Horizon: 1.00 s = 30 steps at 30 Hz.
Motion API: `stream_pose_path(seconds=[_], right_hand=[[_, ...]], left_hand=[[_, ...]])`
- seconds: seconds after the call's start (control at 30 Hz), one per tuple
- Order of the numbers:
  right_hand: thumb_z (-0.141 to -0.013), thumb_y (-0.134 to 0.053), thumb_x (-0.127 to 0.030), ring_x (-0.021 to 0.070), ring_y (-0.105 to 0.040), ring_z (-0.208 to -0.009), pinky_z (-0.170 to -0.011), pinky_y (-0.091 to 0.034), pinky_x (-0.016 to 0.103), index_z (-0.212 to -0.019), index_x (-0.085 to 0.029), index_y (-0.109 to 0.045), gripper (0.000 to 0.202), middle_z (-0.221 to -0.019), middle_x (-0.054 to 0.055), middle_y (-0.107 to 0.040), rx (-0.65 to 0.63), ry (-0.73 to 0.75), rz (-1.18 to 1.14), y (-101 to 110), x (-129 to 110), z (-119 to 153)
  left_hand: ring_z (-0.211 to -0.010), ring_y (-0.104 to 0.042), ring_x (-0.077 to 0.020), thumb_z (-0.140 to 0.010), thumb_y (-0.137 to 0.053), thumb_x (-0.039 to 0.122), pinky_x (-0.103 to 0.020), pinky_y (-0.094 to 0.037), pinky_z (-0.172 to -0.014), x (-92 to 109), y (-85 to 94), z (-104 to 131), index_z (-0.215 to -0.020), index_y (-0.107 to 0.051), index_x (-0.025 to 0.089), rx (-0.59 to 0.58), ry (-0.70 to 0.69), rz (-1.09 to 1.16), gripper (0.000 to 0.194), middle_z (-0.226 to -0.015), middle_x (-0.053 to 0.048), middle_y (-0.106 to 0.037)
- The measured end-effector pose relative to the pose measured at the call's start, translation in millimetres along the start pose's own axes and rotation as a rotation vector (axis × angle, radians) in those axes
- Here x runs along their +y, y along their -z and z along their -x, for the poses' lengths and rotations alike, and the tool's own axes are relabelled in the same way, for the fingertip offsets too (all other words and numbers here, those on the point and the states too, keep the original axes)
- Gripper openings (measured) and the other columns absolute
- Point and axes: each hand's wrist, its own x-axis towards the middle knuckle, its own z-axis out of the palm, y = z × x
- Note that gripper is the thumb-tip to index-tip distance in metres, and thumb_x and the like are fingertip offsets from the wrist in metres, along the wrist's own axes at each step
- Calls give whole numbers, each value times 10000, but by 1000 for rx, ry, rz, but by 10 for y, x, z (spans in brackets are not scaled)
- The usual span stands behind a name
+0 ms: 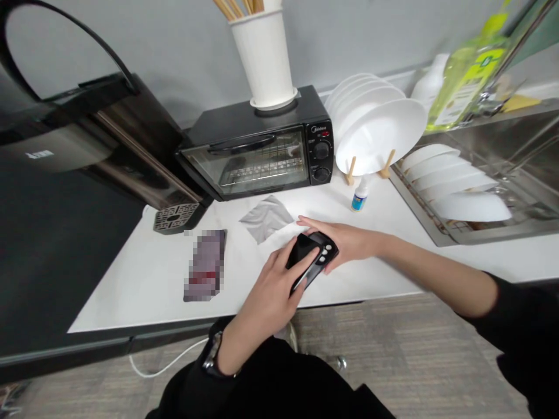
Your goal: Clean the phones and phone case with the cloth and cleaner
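Between my two hands, over the front part of the counter, is a black handheld device (322, 240) with a dark screen and three pale round buttons at one end. My left hand (268, 285) grips its near side, with fingers lying across the face. Around the far right end curls my right hand (347, 241), its fingers partly hidden behind the device. Just beyond, a crumpled grey cloth (266, 218) lies flat on the counter. A small white bottle with a blue label (359, 196) stands upright behind my right hand. To the left rests a phone-shaped object (205, 265), blurred by pixelation.
Behind stands a black toaster oven (257, 151) with a white cup of chopsticks (264, 58) on top. White plates (375, 134) lean in a rack beside a metal sink (458, 235) holding bowls (474, 206). A dark drinks machine (144, 169) occupies the left.
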Motion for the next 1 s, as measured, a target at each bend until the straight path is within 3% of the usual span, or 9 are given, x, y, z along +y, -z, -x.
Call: stream_pose_path(seconds=[0.13,0.37,0.5,0.6,0.7,0.8,0.9,1.0], right_hand=[[-725,-898,-500,301,-488,-1432,-1170,-424,437,-1678,-251,-83,1278,-1606,186,-421,74,105,85,-121,11,-35],[-733,-828,-669,305,-582,-1163,-1050,-461,440,-1661,-177,-172,1238,-1302,155,-640,83,139,240,-136,8,-87],[-742,-778,-734,300,-575,-1142,-1058,-449,426,-1618,-124,-283,1177,-1262,158,-645,93,180,319,-162,-7,-96],[-746,-752,-760,309,-560,-1184,-1090,-430,444,-1598,-104,-328,1155,-1300,178,-624,104,172,351,-177,-13,-99],[-755,-752,-746,323,-531,-1250,-1121,-409,473,-1612,-114,-310,1153,-1354,189,-601,99,144,322,-128,-19,-79],[-821,-750,-652,300,-515,-1308,-1138,-410,448,-1652,-155,-217,1106,-1415,165,-582,5,138,194,11,-24,-31],[-900,-715,-547,263,-502,-1365,-1160,-403,416,-1672,-223,-160,1005,-1471,118,-567,-88,116,67,153,-9,8],[-869,-759,-553,263,-522,-1344,-1156,-407,422,-1663,-262,-215,1006,-1441,98,-591,-100,100,48,197,31,7]], left_hand=[[-1539,-333,-334,-1054,-475,245,-616,-362,-1240,-20,-108,-65,-1620,-340,368,-64,-67,-92,595,-1711,-101,-268],[-1585,-222,-321,-1036,-465,166,-600,-375,-1246,-54,-111,-11,-1639,-274,397,-126,-87,-124,673,-1775,-42,-46],[-1617,-133,-312,-995,-464,120,-601,-364,-1257,-13,-75,4,-1653,-237,384,-185,-100,-99,744,-1778,-9,-56],[-1624,-104,-335,-1003,-501,194,-624,-346,-1258,-6,-101,-3,-1664,-215,352,-196,-116,-115,737,-1776,-30,-80],[-1595,-193,-367,-1039,-504,303,-650,-366,-1230,-14,-174,-35,-1653,-253,365,-132,-77,-178,666,-1767,-53,-142],[-1542,-299,-364,-1053,-494,333,-633,-389,-1213,-14,-215,-84,-1632,-311,383,-84,-59,-200,610,-1759,-51,-175],[-1511,-335,-340,-1056,-488,342,-594,-391,-1221,-4,-202,-129,-1620,-342,388,-92,-60,-168,585,-1746,-33,-218],[-1481,-352,-332,-1064,-468,360,-589,-390,-1215,-5,-188,-160,-1604,-373,407,-110,-47,-156,551,-1733,-33,-241]])
